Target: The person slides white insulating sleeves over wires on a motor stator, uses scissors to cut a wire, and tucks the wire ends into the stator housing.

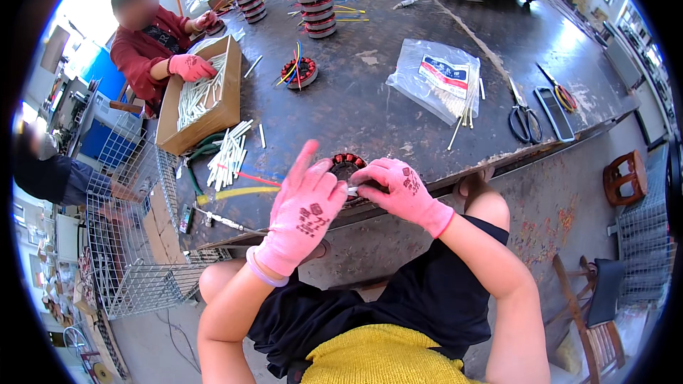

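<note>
In front of me a motor stator (347, 162) with red windings lies near the table's edge, partly covered by my hands. My right hand (402, 188), in a pink glove, has thumb and fingers pinched on a small white sleeve (352, 190) at the stator's near side. Left of it is my left hand (302, 213), also gloved in pink, its index finger stretched up and its fingers apart. Its thumb side is close to the sleeve; contact is unclear. A red wire (252, 177) and a yellow wire (245, 191) run left from behind that hand.
White sleeves (229, 156) lie left, beside a cardboard box (231, 96) where a co-worker's gloved hand (192, 67) rests. Beyond are another stator (302, 73) and stator stacks (313, 3). A plastic bag (434, 75), scissors (525, 122) and a phone (554, 114) lie right.
</note>
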Motion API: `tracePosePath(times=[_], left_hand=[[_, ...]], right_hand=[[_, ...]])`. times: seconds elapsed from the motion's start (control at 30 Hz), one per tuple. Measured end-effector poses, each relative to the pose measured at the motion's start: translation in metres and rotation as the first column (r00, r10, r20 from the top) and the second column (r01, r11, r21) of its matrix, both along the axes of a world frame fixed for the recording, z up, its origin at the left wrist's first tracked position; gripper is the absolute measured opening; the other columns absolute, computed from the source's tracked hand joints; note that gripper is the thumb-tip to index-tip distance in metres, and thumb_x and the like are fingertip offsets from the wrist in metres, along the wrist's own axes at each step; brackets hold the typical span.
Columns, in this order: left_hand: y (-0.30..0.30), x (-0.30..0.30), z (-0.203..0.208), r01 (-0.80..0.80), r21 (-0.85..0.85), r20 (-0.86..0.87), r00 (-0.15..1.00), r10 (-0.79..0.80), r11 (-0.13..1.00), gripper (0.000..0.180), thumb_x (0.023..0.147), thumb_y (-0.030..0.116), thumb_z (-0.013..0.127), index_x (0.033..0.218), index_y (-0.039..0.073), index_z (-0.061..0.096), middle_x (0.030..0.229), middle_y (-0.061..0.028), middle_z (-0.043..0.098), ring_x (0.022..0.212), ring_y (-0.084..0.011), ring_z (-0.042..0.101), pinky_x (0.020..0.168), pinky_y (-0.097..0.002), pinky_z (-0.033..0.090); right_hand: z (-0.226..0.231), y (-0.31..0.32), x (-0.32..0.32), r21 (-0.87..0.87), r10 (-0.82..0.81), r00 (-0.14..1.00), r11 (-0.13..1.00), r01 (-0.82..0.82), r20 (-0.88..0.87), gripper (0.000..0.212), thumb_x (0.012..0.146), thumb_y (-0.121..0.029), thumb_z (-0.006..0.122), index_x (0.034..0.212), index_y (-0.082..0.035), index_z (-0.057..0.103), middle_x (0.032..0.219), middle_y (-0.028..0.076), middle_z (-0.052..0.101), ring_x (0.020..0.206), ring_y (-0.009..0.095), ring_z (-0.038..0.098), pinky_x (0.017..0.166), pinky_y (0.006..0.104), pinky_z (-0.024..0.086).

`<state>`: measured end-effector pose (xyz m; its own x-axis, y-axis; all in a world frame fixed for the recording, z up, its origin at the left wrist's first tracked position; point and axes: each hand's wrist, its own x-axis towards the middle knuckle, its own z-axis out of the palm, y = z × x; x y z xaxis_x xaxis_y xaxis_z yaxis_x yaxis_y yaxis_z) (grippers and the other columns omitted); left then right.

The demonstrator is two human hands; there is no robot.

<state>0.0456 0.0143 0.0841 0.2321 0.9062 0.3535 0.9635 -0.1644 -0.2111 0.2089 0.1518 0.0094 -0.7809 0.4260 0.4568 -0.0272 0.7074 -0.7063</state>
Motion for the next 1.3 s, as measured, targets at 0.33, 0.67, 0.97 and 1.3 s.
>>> tracePosePath(times=[0.33, 0.67, 0.97, 1.3], left_hand=[[0.002, -0.022, -0.038, 0.054, 0.183, 0.364, 0.924, -0.119, 0.982, 0.021, 0.067, 0.009, 0.079, 0.083, 0.011, 0.066, 0.074, -0.0007, 0.060, 0.091, -0.0215, 0.067, 0.112, -0.0577, 0.036], [-0.054, 0.018, -0.044, 0.194, 0.067, 0.383, 0.901, -0.205, 0.979, 0.028, 0.073, 0.025, 0.081, 0.096, 0.014, 0.069, 0.100, -0.0012, 0.062, 0.096, -0.0206, 0.063, 0.083, -0.0392, 0.054], [-0.041, 0.027, -0.027, -0.226, -0.163, 0.986, -0.072, 0.151, 0.960, 0.027, 0.096, 0.011, 0.058, 0.121, 0.000, 0.058, 0.080, -0.0037, 0.064, 0.063, -0.0057, 0.057, 0.052, -0.0179, 0.040], [0.031, 0.016, 0.024, -0.101, -0.266, 0.950, 0.138, 0.279, 0.959, 0.024, 0.099, 0.024, 0.056, 0.100, 0.002, 0.066, 0.066, -0.0007, 0.060, 0.052, -0.0045, 0.052, 0.047, -0.0207, 0.038]], right_hand=[[-0.003, -0.001, 0.007, 0.297, 0.015, 0.999, 0.954, -0.028, 0.046, 0.029, 0.080, -0.018, 0.075, 0.108, -0.015, 0.070, 0.105, 0.004, 0.066, 0.096, 0.026, 0.063, 0.081, 0.0388, 0.049], [-0.010, -0.005, 0.002, 0.148, -0.008, 0.999, 0.989, 0.014, -0.043, 0.028, 0.078, -0.018, 0.076, 0.105, -0.013, 0.070, 0.100, 0.005, 0.067, 0.096, 0.025, 0.064, 0.081, 0.0390, 0.050], [-0.002, -0.003, 0.005, -0.021, -0.002, 0.999, 1.000, 0.001, -0.038, 0.026, 0.081, -0.016, 0.073, 0.106, -0.009, 0.069, 0.098, 0.008, 0.067, 0.092, 0.027, 0.065, 0.079, 0.0377, 0.052], [0.046, 0.015, 0.006, -0.093, 0.111, 0.979, 0.991, -0.096, 0.169, 0.027, 0.086, -0.024, 0.068, 0.107, -0.007, 0.068, 0.094, 0.011, 0.062, 0.087, 0.029, 0.064, 0.076, 0.0376, 0.052]])
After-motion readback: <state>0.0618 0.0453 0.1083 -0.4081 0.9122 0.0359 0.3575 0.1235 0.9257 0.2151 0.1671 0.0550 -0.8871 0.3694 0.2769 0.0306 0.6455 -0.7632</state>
